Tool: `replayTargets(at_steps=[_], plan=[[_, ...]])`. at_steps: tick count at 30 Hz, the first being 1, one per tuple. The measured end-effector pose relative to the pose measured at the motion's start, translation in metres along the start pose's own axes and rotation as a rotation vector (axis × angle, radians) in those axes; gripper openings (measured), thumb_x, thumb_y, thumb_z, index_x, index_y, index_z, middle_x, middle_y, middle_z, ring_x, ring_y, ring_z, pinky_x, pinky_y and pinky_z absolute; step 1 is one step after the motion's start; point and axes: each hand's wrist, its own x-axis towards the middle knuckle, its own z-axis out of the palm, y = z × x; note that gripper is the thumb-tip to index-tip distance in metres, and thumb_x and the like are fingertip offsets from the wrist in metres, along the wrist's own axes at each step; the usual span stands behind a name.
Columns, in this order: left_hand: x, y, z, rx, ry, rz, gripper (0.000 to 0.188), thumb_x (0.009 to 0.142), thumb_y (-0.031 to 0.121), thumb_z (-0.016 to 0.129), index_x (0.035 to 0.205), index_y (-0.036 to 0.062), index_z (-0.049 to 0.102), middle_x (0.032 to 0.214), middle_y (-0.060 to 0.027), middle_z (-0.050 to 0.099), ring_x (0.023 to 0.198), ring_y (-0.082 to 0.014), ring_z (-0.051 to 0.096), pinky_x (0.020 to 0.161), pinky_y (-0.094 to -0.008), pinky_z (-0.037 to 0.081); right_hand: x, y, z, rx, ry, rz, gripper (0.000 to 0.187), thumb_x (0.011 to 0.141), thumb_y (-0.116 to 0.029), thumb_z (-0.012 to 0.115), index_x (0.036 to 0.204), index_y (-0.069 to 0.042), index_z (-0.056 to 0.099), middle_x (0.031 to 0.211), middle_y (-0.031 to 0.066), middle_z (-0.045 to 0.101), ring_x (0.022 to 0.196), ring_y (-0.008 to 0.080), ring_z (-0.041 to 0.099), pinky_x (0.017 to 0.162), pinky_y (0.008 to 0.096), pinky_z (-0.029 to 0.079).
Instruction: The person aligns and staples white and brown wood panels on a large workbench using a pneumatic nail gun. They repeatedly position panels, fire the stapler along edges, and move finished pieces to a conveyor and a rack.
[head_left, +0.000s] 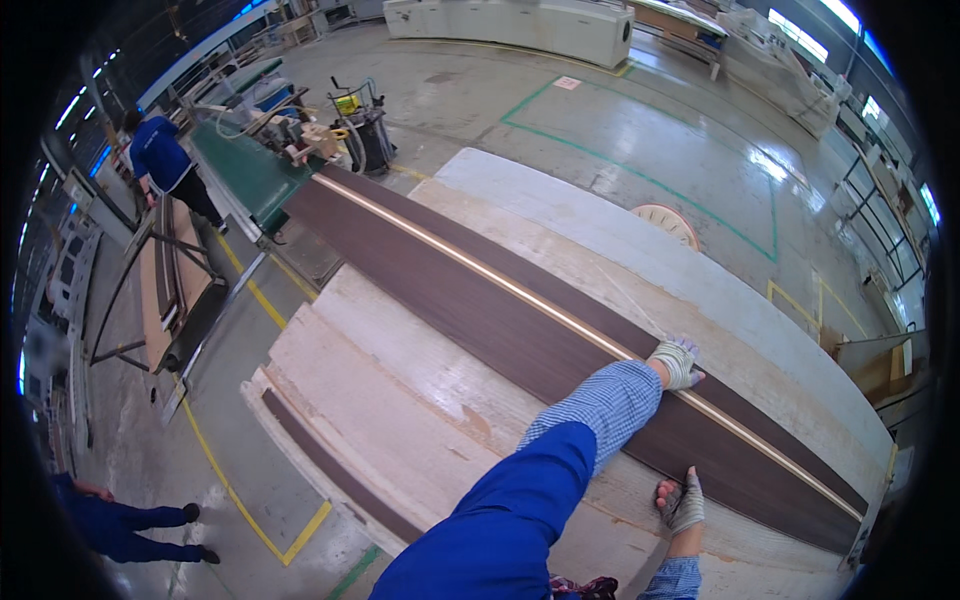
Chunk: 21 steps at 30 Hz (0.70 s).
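Observation:
A long dark brown panel (pixel 480 328), with a pale shiny strip (pixel 500 283) along its length, lies across a pale worktable (pixel 390 345). My left hand (pixel 678 364), in a whitish glove, reaches over the panel, and its fingers bend over the far edge. The blue sleeve with a checked cuff crosses the panel's near side. At the near edge is my right hand (pixel 683 503), in a fingertip-less glove. Its thumb points up against the panel edge, apart from the half-curled fingers, which sit just off the edge.
The panel's far end meets a green conveyor belt (pixel 230 170) with a machine beside it. A narrow dark strip (pixel 330 465) lies along the table's near left side. Two people in blue stand at left, near a rack (pixel 165 290). A round stool-like disc (pixel 667 222) shows behind the table.

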Motion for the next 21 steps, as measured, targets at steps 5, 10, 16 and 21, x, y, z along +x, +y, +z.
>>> replayTargets(at_steps=[5,10,16,21], plan=[[0.023,0.076,0.026,-0.271,-0.131,-0.030,0.056,0.081,0.058,0.058,0.079,0.0028,0.071,0.076,-0.0203,0.066,0.073,-0.0353,0.065,0.067,-0.0457,0.050,-0.017,0.014,0.000,0.042,0.158,0.124,0.055,0.084,-0.056,0.060,0.090,-0.001,0.056,0.074,0.0117,0.062,0.056,0.0184,0.057,0.049,0.0282,0.046],[-0.020,0.036,0.016,0.145,0.032,-0.237,0.072,0.078,0.070,0.052,0.071,0.0002,0.069,0.076,-0.0229,0.064,0.075,-0.0366,0.063,0.070,-0.0468,0.047,-0.026,0.058,0.041,-0.046,-0.087,-0.059,0.049,0.089,-0.053,0.054,0.073,-0.007,0.062,0.063,0.0050,0.062,0.050,0.0110,0.056,0.042,0.0239,0.044],[-0.049,-0.006,0.024,0.079,0.173,-0.265,0.068,0.076,0.065,0.060,0.077,-0.0034,0.065,0.084,-0.0259,0.061,0.089,-0.0412,0.056,0.081,-0.0498,0.042,-0.048,0.075,0.060,-0.056,-0.133,-0.091,0.058,0.088,-0.055,0.054,0.077,0.001,0.064,0.065,0.0098,0.066,0.046,0.0129,0.059,0.041,0.0244,0.044],[-0.039,0.010,0.025,0.018,0.124,-0.314,0.073,0.075,0.066,0.060,0.077,-0.0073,0.064,0.082,-0.0270,0.060,0.086,-0.0409,0.056,0.079,-0.0493,0.042,-0.072,0.056,0.050,-0.011,-0.154,-0.116,0.060,0.088,-0.056,0.052,0.080,0.002,0.064,0.062,0.0103,0.066,0.047,0.0133,0.060,0.042,0.0248,0.045]])
